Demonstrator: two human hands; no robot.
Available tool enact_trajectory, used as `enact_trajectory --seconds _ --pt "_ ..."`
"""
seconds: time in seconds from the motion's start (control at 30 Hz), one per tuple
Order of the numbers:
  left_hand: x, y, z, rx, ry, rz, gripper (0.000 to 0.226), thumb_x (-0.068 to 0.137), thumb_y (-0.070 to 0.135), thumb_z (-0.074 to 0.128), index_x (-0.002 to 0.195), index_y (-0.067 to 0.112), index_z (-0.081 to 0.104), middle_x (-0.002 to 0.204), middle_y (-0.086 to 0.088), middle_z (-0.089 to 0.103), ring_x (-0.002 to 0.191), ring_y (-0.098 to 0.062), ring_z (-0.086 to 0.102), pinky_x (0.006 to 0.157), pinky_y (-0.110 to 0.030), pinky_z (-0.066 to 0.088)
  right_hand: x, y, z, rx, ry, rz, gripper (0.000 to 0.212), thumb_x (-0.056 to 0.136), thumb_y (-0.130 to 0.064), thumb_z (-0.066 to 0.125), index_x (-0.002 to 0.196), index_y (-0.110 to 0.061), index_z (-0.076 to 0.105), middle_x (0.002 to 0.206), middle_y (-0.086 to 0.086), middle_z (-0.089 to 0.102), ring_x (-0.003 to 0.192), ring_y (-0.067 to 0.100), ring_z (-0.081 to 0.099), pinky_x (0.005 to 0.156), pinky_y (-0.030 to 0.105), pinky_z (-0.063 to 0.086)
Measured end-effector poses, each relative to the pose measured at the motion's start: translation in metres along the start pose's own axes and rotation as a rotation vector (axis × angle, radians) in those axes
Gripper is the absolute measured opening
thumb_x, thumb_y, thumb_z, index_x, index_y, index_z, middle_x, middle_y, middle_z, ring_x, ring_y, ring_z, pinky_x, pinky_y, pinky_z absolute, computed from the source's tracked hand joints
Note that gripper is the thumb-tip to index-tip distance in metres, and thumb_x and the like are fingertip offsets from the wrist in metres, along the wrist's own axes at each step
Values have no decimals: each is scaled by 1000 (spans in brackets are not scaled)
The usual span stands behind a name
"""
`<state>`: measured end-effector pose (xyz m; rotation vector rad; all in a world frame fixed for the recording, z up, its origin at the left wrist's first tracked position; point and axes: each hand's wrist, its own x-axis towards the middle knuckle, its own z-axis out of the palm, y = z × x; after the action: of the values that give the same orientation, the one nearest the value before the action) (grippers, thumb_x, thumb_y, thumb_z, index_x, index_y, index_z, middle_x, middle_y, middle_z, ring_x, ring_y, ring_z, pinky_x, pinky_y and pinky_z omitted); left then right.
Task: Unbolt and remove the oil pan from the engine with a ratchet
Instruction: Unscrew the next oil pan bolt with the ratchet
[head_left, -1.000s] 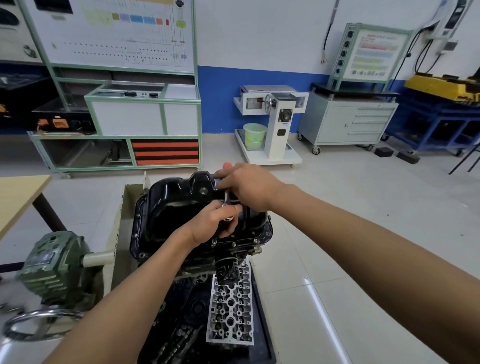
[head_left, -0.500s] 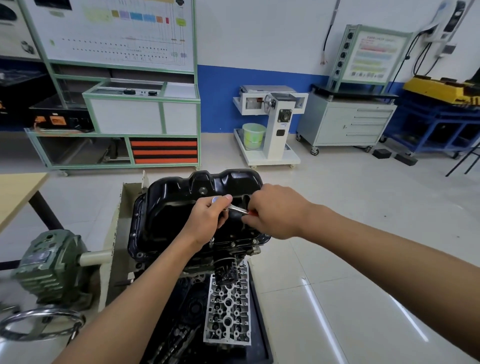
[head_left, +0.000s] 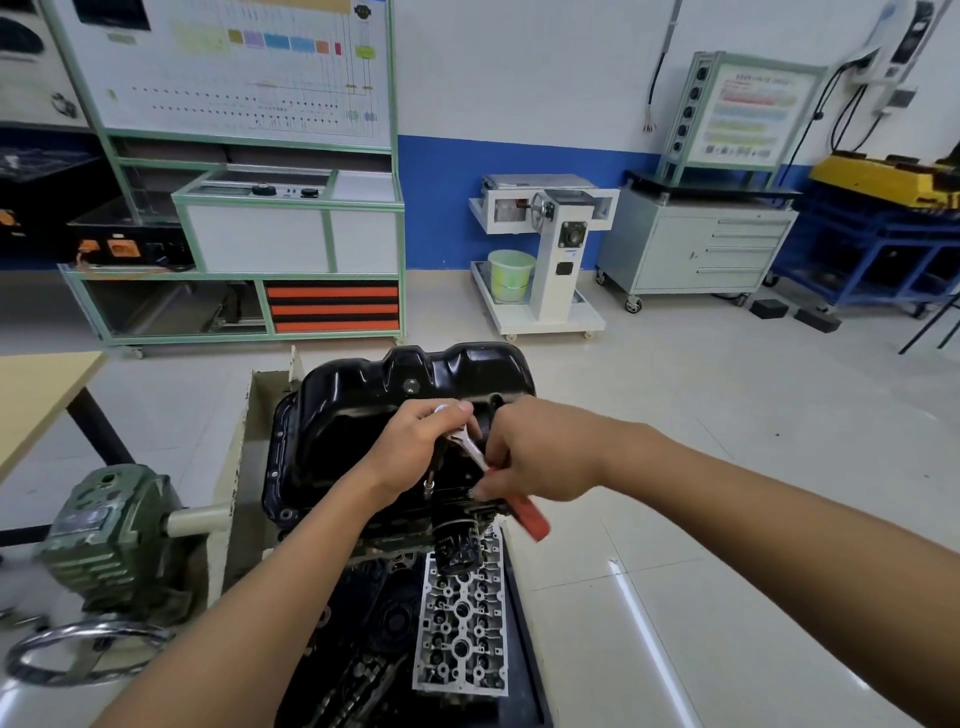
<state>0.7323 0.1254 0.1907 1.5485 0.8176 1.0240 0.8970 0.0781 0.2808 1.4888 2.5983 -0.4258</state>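
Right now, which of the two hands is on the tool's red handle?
The right hand grips the ratchet by its red handle; the left hand holds the metal head end, over the oil pan.

The ratchet is gripped at its head by the left hand above the near rim of the black oil pan; its red handle is held by the right hand. A cylinder head is seen below the engine.
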Motion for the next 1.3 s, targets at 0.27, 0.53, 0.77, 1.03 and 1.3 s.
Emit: enact_trajectory --seconds 0.27,0.53,0.77,1.03,1.3 --pt "0 -2 -12 38 -138 -30 49 93 44 49 61 12 68 58 -12 61 62 -25 56 68 -26 44 32 15 -20 -265 324 104 14 84 -10 61 80 -24 62 68 -2 43 72 27 49 57 28 32" --pt "0 -2 -17 51 -148 -54 52 85 54 51 53 13 56 55 -10 51 63 -28 48 70 -33 42 51 22 -5 -81 449 -84 35 85 1 50 110 -14 69 119 -5 65 101 24 51 88 37 41" --pt "1 -1 -4 75 -23 -82 54 94 52 46 60 10 55 61 -14 51 66 -24 48 75 -34 40 28 27 -14 -260 399 71 24 89 -41 58 72 -23 59 78 2 55 80 29 56 59 32 41" --pt "8 -3 -3 1 74 -84 57 85 61 54 67 8 66 69 -11 62 71 -25 54 79 -41 42 14 -15 1 -85 323 98 44 81 -48 68 54 -22 45 60 -7 47 70 22 58 52 28 34" --pt "7 2 -7 23 31 -102 55 93 51 49 73 5 73 77 -16 68 80 -23 61 88 -51 45 10 -22 -4 61 174 62 44 75 -51 79 51 -20 60 47 -6 53 46 8 49 53 31 46"
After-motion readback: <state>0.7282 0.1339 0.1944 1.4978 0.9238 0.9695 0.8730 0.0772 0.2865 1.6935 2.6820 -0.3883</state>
